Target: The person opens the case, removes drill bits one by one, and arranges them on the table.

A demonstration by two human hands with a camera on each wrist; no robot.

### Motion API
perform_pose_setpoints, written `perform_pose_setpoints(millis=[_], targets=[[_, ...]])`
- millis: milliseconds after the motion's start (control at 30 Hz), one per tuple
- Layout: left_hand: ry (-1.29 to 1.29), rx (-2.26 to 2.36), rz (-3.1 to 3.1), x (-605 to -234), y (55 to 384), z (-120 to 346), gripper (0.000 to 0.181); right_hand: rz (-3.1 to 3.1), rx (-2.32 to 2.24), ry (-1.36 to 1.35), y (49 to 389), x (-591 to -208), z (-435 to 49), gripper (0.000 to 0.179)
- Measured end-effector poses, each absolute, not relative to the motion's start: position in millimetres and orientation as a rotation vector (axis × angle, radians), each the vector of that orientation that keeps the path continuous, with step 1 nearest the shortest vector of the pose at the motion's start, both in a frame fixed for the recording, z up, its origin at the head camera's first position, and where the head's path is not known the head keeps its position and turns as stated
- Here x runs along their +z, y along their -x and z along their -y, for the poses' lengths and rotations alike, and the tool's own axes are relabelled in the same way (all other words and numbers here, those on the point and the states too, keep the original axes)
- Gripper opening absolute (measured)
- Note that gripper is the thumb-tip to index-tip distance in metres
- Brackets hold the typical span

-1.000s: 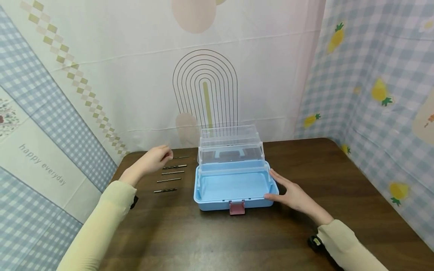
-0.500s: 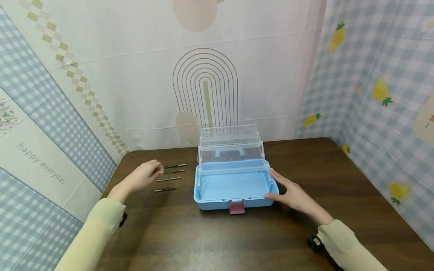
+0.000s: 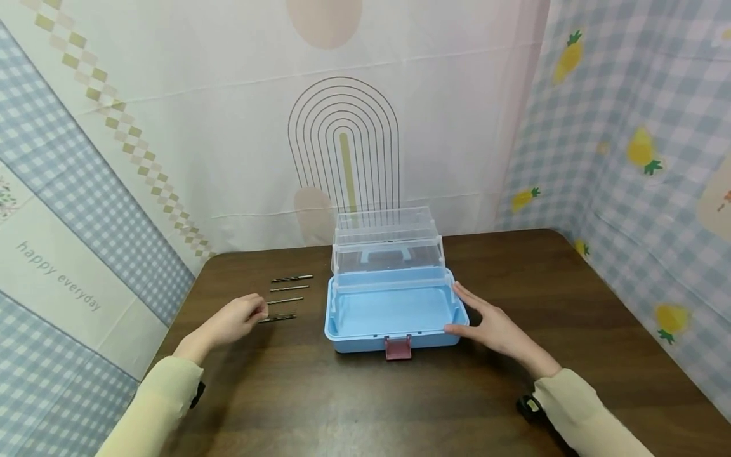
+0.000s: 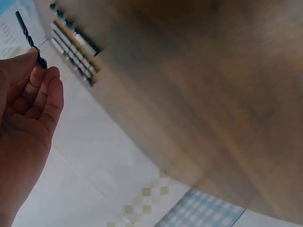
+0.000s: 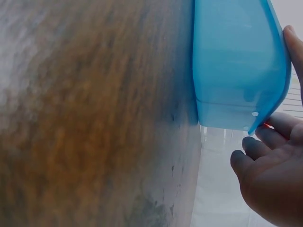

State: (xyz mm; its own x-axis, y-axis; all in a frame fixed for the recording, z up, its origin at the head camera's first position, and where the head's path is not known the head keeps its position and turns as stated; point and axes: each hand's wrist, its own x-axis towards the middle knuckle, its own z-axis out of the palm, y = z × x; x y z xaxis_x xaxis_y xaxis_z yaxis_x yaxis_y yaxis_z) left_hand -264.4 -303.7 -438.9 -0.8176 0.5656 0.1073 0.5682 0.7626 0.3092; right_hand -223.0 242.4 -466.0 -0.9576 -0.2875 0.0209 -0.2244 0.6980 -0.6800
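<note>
A light-blue box [image 3: 394, 314] with raised clear trays [image 3: 388, 254] stands open-topped on the table. Four fingers and thumb of my right hand [image 3: 491, 325] lie spread on its right side, the thumb at the front corner; the right wrist view shows this hand [image 5: 272, 165] at the blue wall [image 5: 236, 71]. My left hand [image 3: 237, 317] pinches a dark twisted drill bit [image 4: 26, 35], best seen in the left wrist view. Beyond it lie a thick drill bit [image 3: 292, 278] and two thinner drill bits [image 3: 289, 288], roughly parallel, left of the box.
The dark wooden table [image 3: 354, 406] extends round the box on both sides. A pinkish-red latch [image 3: 398, 348] hangs at the box's front. Patterned cloth [image 3: 257, 127] hangs behind the table, and checked cloth [image 3: 617, 178] at the right.
My left hand has moved nearer along the row of drill bits, from the far end to the closest one. A thin bit at the far end no longer shows. My right hand stays put.
</note>
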Motion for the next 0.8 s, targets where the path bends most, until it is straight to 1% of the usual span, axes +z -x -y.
perform_pose_setpoints(millis=[133, 333, 800], targets=[[0.99, -0.524, 2.953, -451, 260, 305, 0.014, -2.808, -1.116, 0.425, 222, -468, -242, 0.096], [0.981, -0.529, 2.956, -465, 252, 308, 0.018, -2.804, -1.134, 0.428, 222, -469, -241, 0.098], [0.986, -0.537, 2.964, -470, 251, 310, 0.016, -2.821, -1.107, 0.437, 224, -466, -242, 0.097]])
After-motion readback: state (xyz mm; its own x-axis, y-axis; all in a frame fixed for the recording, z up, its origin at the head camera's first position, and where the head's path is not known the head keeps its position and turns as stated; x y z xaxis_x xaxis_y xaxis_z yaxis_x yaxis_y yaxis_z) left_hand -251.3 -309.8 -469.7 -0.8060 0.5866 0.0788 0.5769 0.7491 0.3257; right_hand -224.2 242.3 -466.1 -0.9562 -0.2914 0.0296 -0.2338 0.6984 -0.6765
